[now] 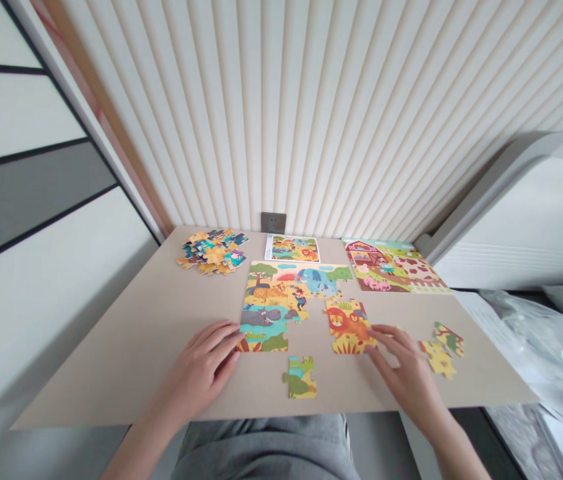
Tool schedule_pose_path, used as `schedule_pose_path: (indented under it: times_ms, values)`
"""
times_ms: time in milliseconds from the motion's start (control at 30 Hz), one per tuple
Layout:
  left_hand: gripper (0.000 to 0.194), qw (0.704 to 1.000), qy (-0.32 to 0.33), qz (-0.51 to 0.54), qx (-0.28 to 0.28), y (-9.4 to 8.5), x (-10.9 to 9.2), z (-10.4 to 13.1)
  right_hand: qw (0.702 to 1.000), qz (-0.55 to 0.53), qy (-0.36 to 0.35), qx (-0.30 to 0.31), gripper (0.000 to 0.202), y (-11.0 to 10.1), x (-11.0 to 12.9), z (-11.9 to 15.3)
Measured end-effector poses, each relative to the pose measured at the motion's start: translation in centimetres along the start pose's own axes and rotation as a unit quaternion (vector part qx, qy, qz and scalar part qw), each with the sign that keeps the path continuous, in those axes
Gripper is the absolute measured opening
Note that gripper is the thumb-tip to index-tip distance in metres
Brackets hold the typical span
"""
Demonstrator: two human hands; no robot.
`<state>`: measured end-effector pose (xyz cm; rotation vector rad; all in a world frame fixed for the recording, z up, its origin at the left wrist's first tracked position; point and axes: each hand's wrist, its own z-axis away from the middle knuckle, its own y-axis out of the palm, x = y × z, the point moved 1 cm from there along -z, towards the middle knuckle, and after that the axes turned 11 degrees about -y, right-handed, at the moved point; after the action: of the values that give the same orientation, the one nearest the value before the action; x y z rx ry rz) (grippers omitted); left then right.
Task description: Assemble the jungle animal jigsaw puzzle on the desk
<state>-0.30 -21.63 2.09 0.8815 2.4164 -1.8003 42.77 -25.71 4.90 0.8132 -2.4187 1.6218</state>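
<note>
Left hand (204, 365) flat on the tabletop (126, 347), grip spread, fingertips touching the lower left edge of the half-built puzzle (281, 303). Right hand (404, 365) likewise spread, pinching nothing, fingertips against the right edge of the lion piece (348, 327), just right of the puzzle. Crocodile piece (300, 377) lying loose between the hands; two pieces (442, 348) beside the right hand; pile (212, 251) far left.

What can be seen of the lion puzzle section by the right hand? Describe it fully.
The lion puzzle section is a small block of joined flat cardboard-looking pieces showing an orange lion on yellow ground with green plants. It lies flat on the beige table, apart from the larger assembled part to its left. The right hand touches its lower right edge with its fingertips.
</note>
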Motion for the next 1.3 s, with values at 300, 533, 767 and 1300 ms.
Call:
schedule_pose_path:
  times_ms: [300,533,767,1300]
  values:
    - [0.036,1.0,0.0,-0.006,0.0,-0.1,-0.1,0.0,0.962,-0.088,-0.174,0.189,0.062,3.7,9.4,-1.0]
    - [0.036,0.999,-0.016,-0.009,0.03,-0.1,-0.2,0.1,0.961,-0.093,-0.186,0.182,0.053,3.3,9.0,-1.7]
    - [0.035,1.0,-0.018,0.006,0.022,-0.1,-0.4,0.1,0.97,-0.077,-0.173,0.151,0.047,4.4,6.4,-4.8]
    - [0.035,1.0,-0.02,0.005,0.016,-0.6,-0.8,0.0,0.953,0.002,-0.243,0.181,0.028,5.0,7.6,-7.1]
